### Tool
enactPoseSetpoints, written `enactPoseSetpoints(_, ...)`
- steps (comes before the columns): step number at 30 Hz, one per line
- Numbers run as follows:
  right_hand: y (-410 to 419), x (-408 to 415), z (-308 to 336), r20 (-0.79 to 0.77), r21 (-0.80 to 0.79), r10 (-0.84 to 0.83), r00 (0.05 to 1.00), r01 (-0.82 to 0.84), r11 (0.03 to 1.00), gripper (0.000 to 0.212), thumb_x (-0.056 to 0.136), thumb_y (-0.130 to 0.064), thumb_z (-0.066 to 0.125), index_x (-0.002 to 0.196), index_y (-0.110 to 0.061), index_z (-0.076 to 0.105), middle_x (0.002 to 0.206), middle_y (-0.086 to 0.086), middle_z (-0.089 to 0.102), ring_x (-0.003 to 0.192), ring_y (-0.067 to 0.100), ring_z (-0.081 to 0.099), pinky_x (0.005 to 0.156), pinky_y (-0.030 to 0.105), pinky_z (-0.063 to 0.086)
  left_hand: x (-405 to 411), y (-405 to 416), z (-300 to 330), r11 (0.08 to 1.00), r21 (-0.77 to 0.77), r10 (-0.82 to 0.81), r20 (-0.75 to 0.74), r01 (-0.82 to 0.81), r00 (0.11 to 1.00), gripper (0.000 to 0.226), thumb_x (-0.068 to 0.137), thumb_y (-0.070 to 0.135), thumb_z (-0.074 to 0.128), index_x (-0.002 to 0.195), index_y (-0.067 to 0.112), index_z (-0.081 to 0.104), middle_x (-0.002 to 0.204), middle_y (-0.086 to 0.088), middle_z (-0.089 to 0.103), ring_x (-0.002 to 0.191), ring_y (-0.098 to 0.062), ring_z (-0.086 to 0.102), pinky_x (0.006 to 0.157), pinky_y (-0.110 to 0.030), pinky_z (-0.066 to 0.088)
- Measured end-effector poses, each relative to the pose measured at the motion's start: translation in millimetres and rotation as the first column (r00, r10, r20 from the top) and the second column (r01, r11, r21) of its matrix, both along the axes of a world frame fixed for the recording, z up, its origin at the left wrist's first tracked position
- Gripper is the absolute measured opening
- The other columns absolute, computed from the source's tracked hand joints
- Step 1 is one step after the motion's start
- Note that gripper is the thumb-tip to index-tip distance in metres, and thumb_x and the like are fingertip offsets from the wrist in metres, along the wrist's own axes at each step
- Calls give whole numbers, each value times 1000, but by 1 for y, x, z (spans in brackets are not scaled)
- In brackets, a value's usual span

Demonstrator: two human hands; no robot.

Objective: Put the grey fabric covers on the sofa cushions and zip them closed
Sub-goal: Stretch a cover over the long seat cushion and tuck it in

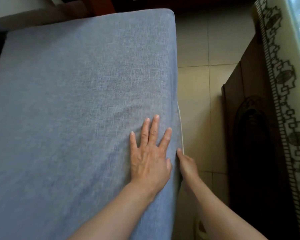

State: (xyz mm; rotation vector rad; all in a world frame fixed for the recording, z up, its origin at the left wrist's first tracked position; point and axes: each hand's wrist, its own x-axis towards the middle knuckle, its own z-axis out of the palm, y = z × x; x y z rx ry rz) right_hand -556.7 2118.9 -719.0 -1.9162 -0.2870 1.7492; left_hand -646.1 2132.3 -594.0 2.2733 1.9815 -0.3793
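1. Head view: the left hand lies palm down on the grey fabric cover, its fingers straight and spread, pressing flat on the cloth near the right edge.
2. The right hand sits just beside it, down at the side of the cushion; its thumb points along the edge, touching the fabric there, while the other fingers are tucked out of sight below the edge, so I cannot tell whether they pinch anything.
3. The cover is drawn over the cushion across its whole top face, with light creases fanning from under the left hand.
4. A thin pale strip of the cushion shows along the right side just ahead of the right thumb, where the cover's edge does not fully hide it.
5. The covered cushion fills the left and middle of the view, its far right corner rounded.
6. Beige floor tiles lie to the right of the cushion.
7. Further right stands a dark wooden cabinet, and over it hangs a pale lace cloth with a dark patterned border.
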Motion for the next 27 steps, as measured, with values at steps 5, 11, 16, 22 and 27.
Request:
enactPoseSetpoints(5, -46, -19, 4, 124, 2, -71, 990, 71, 997, 35, 94, -33, 51, 92, -3, 68, 86, 12, 69, 85, 28, 66, 77, 38, 52, -3, -50, 7, 999, -30, -13, 5, 13, 1000, 73, 82, 46, 55, 147, 35, 23, 158, -5, -14, 145, -25, -10, 111, -58, 4)
enactPoseSetpoints(11, -47, -7, -9, 491, 192, -15, 871, -92, 977, 49, 94, -42, 49, 99, 4, 67, 103, 26, 66, 96, 37, 62, 77, 33, 44, -2, -85, -2, 998, -3, -56, 22, 56, 998, 67, 89, 43, 45, 148, 29, 17, 152, -1, -32, 139, -21, -29, 110, -54, -12)
enactPoseSetpoints(16, -44, -21, -51, 559, 210, -6, 829, -135, 968, 48, 97, -36, 45, 98, 6, 67, 99, 27, 66, 86, 32, 60, 62, 27, 29, -8, -99, -27, 988, 16, -149, -110, 152, 983, 60, 92, 42, 42, 146, 30, 18, 153, 3, -30, 140, -19, -29, 111, -53, -9)
enactPoseSetpoints(22, -67, -37, -38, 404, 255, -64, 913, -45, 966, 52, 94, -46, 46, 72, -3, 62, 75, 16, 62, 77, 33, 56, 69, 33, 42, -12, -123, -14, 995, 89, -36, -56, 41, 998, 63, 90, 41, 44, 146, 35, 15, 154, 5, -26, 142, -20, -22, 113, -53, -4)
enactPoseSetpoints(27, -182, -32, -18, 16, 9, -18, 1000, 18, 1000, 51, 94, -55, 39, 86, -11, 65, 90, 15, 67, 77, 27, 63, 64, 30, 47, -16, -190, -1, 1000, 15, 3, -52, -3, 999, 76, 89, 43, 43, 149, 34, -2, 151, -2, -34, 139, -23, -29, 112, -52, -10)
